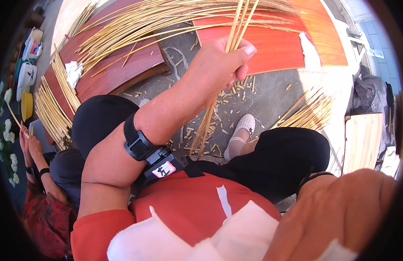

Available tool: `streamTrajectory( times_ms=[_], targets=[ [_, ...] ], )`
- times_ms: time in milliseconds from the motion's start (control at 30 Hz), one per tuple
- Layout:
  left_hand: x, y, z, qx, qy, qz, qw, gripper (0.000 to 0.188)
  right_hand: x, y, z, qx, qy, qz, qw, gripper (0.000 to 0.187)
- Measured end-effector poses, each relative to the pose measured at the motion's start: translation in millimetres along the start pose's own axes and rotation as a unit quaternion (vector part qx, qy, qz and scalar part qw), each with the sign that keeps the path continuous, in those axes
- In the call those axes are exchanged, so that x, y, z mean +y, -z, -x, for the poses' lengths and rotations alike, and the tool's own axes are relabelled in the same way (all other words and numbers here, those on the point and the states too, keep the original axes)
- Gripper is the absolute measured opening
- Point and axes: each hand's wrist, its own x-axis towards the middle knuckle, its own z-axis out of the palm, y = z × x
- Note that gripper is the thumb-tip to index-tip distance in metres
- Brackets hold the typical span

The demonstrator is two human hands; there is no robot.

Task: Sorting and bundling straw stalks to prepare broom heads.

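Observation:
My left hand [223, 61] is closed around a small bunch of reed stalks [239, 24], out over the floor ahead of me. The bare stems rise above my fist, and the brushy ends [204, 130] hang below it toward the ground. Close in at the lower right is my right hand [336, 209], its back toward me. Its fingers are hidden, so whether it grips anything does not show. A dark band circles that wrist. White cloth [249, 230] lies across my red top beside it.
Long reed stalks [123, 35] lie over a dark red board [119, 71] and an orange-red board [271, 52]. Cut stalk pieces [214, 117] litter the floor around my shoe [243, 130]. More brushy stalks [310, 111] lie right. At left, another person's hands [29, 141] hold a stalk.

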Motion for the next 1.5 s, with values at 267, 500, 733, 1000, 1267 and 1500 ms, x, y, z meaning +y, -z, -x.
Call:
streamTrajectory(
  times_ms=[267,500,733,1000,1267,1500],
  targets=[
    [1.1,0.3,0.1,0.011,0.03,0.002,1.0,0.021,1.3,-1.2,6.2,0.008,0.024,-0.011,1.0,0.022],
    [1.2,-0.2,3.9,0.018,0.044,0.012,0.999,0.021,-1.3,-3.6,15.1,0.007,0.03,0.004,1.0,0.022],
    [-2.8,-4.8,-3.9,0.006,0.045,0.021,0.999,0.021,-12.0,-0.6,18.2,0.009,0.033,-0.003,0.999,0.023],
    [-0.7,-6.2,-3.5,0.012,0.055,0.021,0.998,0.021,-11.2,-4.2,18.1,0.01,0.029,-0.007,0.999,0.023],
    [-5.6,0.2,4.3,0.008,0.045,0.014,0.999,0.022,-3.9,-5.7,19.2,0.012,0.019,-0.022,1.0,0.024],
    [-5.8,10.4,-18.2,-0.013,0.006,-0.021,1.0,0.024,-14.1,18.6,-8.1,-0.002,-0.027,-0.067,0.997,0.025]
  ],
)
